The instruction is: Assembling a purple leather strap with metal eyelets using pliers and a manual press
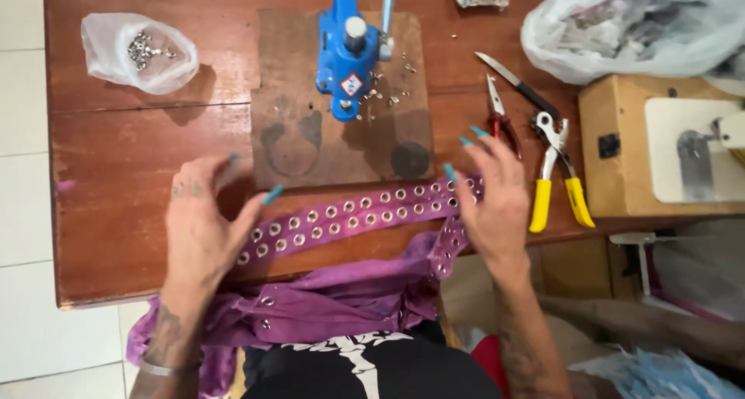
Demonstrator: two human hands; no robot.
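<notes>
- A blue hand press (348, 53) stands on a dark board (295, 147).
- A clear bag of metal eyelets (140, 52) lies at the far left.
- Yellow-handled pliers (557, 174) lie near red-handled pliers (498, 119).
- A knife (518, 85) lies just behind them.

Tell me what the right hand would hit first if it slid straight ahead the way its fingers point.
The right hand points up-left across the table. Its fingertips would likely meet the red-handled pliers first, lying just beyond them; depth is hard to judge from above.
</notes>
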